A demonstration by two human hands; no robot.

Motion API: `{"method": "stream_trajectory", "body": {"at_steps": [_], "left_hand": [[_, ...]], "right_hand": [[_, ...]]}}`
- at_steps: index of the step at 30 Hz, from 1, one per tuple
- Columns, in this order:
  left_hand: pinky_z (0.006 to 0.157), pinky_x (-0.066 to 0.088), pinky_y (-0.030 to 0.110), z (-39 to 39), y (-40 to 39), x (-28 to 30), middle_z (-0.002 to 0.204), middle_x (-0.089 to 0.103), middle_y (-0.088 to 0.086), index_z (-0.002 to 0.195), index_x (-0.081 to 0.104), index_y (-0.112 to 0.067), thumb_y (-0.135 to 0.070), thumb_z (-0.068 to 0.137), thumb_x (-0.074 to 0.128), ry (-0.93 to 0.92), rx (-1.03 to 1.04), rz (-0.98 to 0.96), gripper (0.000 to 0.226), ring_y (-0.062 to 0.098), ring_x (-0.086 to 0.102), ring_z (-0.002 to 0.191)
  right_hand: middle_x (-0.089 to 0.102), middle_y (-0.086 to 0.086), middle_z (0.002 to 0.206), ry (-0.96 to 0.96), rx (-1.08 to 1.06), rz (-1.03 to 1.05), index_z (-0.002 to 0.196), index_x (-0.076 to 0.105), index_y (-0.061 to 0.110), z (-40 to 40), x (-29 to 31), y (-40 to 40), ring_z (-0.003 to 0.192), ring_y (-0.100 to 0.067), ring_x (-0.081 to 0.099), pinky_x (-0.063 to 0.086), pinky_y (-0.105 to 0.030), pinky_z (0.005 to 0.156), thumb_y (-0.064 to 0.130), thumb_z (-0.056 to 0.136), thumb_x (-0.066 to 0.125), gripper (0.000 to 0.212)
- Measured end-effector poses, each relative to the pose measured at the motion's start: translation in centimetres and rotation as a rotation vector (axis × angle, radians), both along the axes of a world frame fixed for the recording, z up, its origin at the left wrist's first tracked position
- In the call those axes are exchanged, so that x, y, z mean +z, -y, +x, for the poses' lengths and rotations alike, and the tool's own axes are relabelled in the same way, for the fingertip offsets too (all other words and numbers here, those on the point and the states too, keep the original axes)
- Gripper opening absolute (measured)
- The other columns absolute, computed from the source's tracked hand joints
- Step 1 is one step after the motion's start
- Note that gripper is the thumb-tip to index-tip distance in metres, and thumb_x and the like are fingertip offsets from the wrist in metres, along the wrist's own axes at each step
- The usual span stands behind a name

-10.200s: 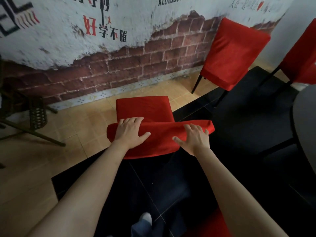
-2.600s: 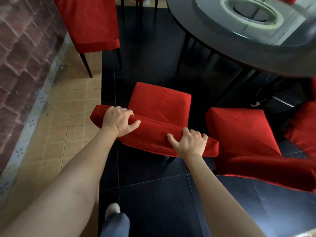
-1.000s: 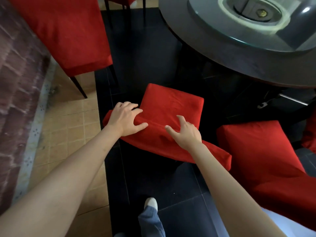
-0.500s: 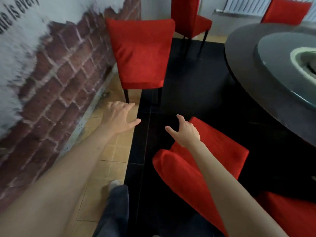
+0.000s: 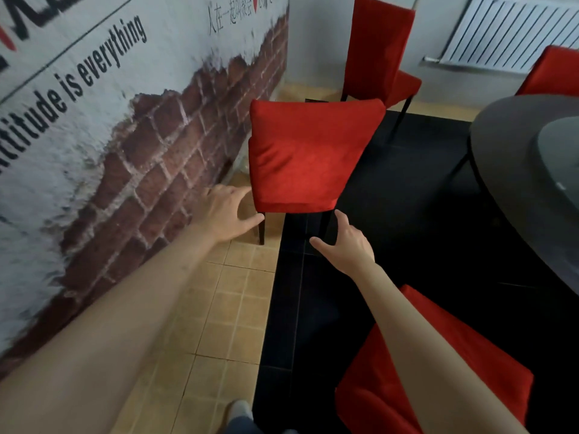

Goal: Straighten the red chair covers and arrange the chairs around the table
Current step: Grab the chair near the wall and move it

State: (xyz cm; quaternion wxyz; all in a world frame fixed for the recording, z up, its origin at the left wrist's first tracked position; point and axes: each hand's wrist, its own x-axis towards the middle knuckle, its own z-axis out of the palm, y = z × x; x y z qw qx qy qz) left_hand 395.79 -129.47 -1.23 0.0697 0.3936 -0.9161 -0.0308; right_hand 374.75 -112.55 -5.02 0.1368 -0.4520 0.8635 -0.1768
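Note:
A red-covered chair (image 5: 310, 155) stands ahead by the wall, its back toward me; the cover shows wrinkles at its left side. My left hand (image 5: 225, 214) is open, fingers spread, near the cover's lower left corner. My right hand (image 5: 344, 245) is open just below the lower right edge, holding nothing. The chair I handled before (image 5: 454, 364) sits at the lower right under my right forearm. The dark round table (image 5: 517, 170) is at the right.
A painted brick wall (image 5: 125, 145) runs along the left. Two more red chairs stand at the back (image 5: 379, 48) and beyond the table (image 5: 554, 73). A white radiator (image 5: 513, 32) hangs on the far wall. Tan tiles meet black floor (image 5: 391, 245). My foot (image 5: 241, 411) shows below.
Both hands let go of the near chair's back and stretched toward the chair by the wall. My view swung left and up, and that chair is now closer.

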Motion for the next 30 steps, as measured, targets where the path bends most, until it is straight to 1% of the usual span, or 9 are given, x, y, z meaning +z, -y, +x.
{"method": "stream_trajectory", "body": {"at_steps": [5, 8, 11, 13, 15, 20, 24, 27, 30], "left_hand": [[0.107, 0.034, 0.045, -3.6, 5.6, 0.9, 0.141, 0.048, 0.007, 0.144, 0.040, -0.021, -0.066, 0.083, 0.051, -0.041, -0.020, 0.069, 0.076, 0.027, 0.042, 0.130], [0.107, 0.035, 0.045, -6.6, 9.0, 1.0, 0.141, 0.048, 0.006, 0.144, 0.039, -0.021, -0.069, 0.082, 0.048, -0.003, -0.037, 0.053, 0.079, 0.027, 0.042, 0.129], [0.108, 0.033, 0.047, -9.9, 12.5, 1.0, 0.141, 0.048, 0.006, 0.144, 0.039, -0.020, -0.071, 0.080, 0.047, -0.002, -0.033, 0.050, 0.081, 0.027, 0.042, 0.129], [0.109, 0.032, 0.047, -12.4, 15.0, 1.0, 0.142, 0.047, 0.006, 0.144, 0.040, -0.020, -0.070, 0.080, 0.048, -0.027, -0.020, 0.039, 0.082, 0.026, 0.041, 0.131], [0.110, 0.032, 0.046, -14.9, 17.2, 1.1, 0.144, 0.045, 0.004, 0.144, 0.039, -0.020, -0.071, 0.081, 0.047, -0.007, -0.007, 0.018, 0.081, 0.025, 0.040, 0.132], [0.109, 0.031, 0.046, -20.9, 21.7, 1.3, 0.147, 0.041, 0.005, 0.144, 0.038, -0.022, -0.071, 0.081, 0.046, -0.074, 0.047, -0.027, 0.080, 0.025, 0.037, 0.135], [0.110, 0.029, 0.045, -24.5, 24.5, 0.9, 0.148, 0.041, 0.005, 0.144, 0.037, -0.023, -0.073, 0.081, 0.044, -0.043, 0.050, -0.023, 0.081, 0.026, 0.037, 0.135], [0.111, 0.029, 0.045, -26.6, 26.5, 0.3, 0.149, 0.039, 0.005, 0.147, 0.032, -0.023, -0.073, 0.082, 0.042, -0.047, 0.066, 0.034, 0.082, 0.026, 0.038, 0.135], [0.110, 0.031, 0.046, -27.9, 27.8, -0.5, 0.150, 0.037, 0.006, 0.149, 0.026, -0.024, -0.074, 0.081, 0.042, -0.028, 0.061, 0.130, 0.086, 0.026, 0.039, 0.134]], "right_hand": [[0.053, -0.009, 0.132, 0.000, -0.013, -0.029, 0.150, 0.018, 0.022, -4.0, 1.0, 6.2, 0.113, -0.026, 0.057, 0.050, -0.036, 0.077, 0.062, 0.081, 0.060, 0.089], [0.050, -0.010, 0.136, -0.024, 0.005, -0.010, 0.150, 0.018, 0.021, -7.2, 1.7, 10.0, 0.117, -0.027, 0.054, 0.052, -0.041, 0.083, 0.062, 0.082, 0.060, 0.090], [0.049, -0.011, 0.135, -0.045, 0.030, -0.005, 0.150, 0.019, 0.021, -10.9, 2.3, 14.2, 0.115, -0.028, 0.054, 0.053, -0.045, 0.085, 0.062, 0.082, 0.060, 0.089], [0.049, -0.011, 0.134, -0.058, 0.040, -0.033, 0.150, 0.018, 0.022, -13.6, 2.8, 16.8, 0.116, -0.029, 0.053, 0.053, -0.044, 0.084, 0.061, 0.082, 0.061, 0.089], [0.049, -0.010, 0.134, -0.077, 0.047, -0.039, 0.150, 0.018, 0.023, -16.2, 3.2, 19.1, 0.120, -0.029, 0.051, 0.052, -0.044, 0.086, 0.060, 0.081, 0.062, 0.090], [0.046, -0.009, 0.141, -0.194, 0.080, -0.042, 0.150, 0.023, 0.021, -22.0, 3.9, 24.0, 0.129, -0.028, 0.042, 0.045, -0.045, 0.098, 0.059, 0.081, 0.063, 0.089], [0.039, -0.007, 0.148, -0.269, 0.133, -0.036, 0.150, 0.023, 0.020, -24.8, 4.4, 27.6, 0.137, -0.028, 0.033, 0.036, -0.045, 0.106, 0.061, 0.078, 0.064, 0.092], [0.034, -0.006, 0.152, -0.284, 0.169, 0.026, 0.152, 0.017, 0.023, -26.5, 4.8, 30.1, 0.140, -0.029, 0.027, 0.030, -0.048, 0.111, 0.066, 0.074, 0.065, 0.101], [0.037, -0.003, 0.149, -0.282, 0.195, 0.097, 0.152, 0.015, 0.025, -28.0, 4.7, 32.0, 0.139, -0.028, 0.029, 0.027, -0.049, 0.111, 0.073, 0.069, 0.064, 0.108]]}}
